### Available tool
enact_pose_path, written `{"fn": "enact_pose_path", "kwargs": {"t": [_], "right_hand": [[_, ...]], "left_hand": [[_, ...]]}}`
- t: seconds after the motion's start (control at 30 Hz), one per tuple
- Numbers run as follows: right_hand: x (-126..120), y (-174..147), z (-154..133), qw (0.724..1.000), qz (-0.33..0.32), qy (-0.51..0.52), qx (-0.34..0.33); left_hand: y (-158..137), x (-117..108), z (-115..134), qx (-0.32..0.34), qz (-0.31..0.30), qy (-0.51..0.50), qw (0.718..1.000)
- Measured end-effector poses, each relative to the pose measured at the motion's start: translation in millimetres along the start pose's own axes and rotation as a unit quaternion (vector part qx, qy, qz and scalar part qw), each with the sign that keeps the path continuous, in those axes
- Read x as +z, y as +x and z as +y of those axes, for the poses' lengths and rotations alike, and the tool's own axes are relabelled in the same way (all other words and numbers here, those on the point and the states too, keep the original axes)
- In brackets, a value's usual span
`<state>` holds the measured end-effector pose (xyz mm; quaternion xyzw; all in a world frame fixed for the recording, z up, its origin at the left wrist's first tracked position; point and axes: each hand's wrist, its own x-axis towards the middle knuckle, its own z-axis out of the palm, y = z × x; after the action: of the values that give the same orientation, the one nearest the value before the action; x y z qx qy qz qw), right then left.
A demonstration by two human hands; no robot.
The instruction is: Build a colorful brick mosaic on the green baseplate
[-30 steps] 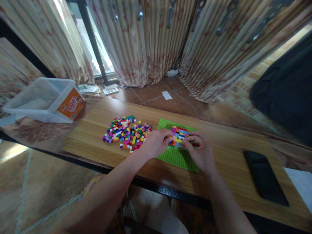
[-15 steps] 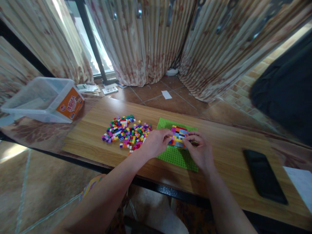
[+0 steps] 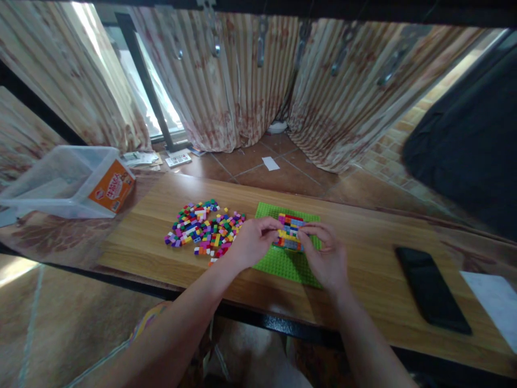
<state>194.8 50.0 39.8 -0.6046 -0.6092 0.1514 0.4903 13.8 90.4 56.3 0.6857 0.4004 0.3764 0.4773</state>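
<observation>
A multicoloured block of joined toy bricks (image 3: 290,227) sits over the green studded baseplate (image 3: 278,268). At its left side, my left hand (image 3: 255,241) is closed, thumb and forefinger pinching the edge near a yellow row. From the opposite side my right hand (image 3: 326,257) grips the right edge, its thumb at the front and its fingers curled behind. Both hands hide the block's ends, and I cannot tell whether a small brick is also between the fingertips. A pile of loose toy bricks (image 3: 217,240) lies just left of my left hand.
The wooden table (image 3: 363,269) carries a black phone-like slab (image 3: 432,290) on the right, with white paper (image 3: 490,302) beyond it. A clear plastic bin (image 3: 97,178) with an orange label stands to the left. Curtains (image 3: 238,97) hang behind.
The whole scene has shifted slightly down and left as my head view tilted. My hands stay at the two sides of the brick block, with only small finger movement.
</observation>
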Motion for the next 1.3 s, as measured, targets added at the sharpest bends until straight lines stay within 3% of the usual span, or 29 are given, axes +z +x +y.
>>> {"fn": "enact_pose_path", "kwargs": {"t": [0.17,0.6,0.77,0.9,1.1,1.3], "right_hand": [[4.0,-5.7,-7.8,0.998,-0.056,0.019,-0.024],[-6.8,-5.2,-13.4,0.989,-0.114,0.081,0.038],[-14.2,-4.5,-8.6,0.992,-0.093,0.07,0.055],[-23.1,0.8,3.0,0.997,-0.055,0.006,0.053],[-21.0,-1.1,13.8,0.993,-0.11,-0.026,0.042],[-14.5,-1.8,10.7,0.992,-0.111,-0.056,-0.003]], "left_hand": [[-0.9,10.2,-0.2,-0.038,-0.014,-0.132,0.99],[-5.8,23.4,2.1,-0.019,0.01,-0.105,0.994],[-5.3,23.0,2.3,-0.012,0.005,-0.056,0.998],[-1.5,13.9,-0.5,-0.01,0.048,0.003,0.999],[2.4,0.2,-2.4,-0.04,0.083,0.148,0.985],[1.9,4.9,-2.7,-0.047,0.053,0.153,0.986]]}}
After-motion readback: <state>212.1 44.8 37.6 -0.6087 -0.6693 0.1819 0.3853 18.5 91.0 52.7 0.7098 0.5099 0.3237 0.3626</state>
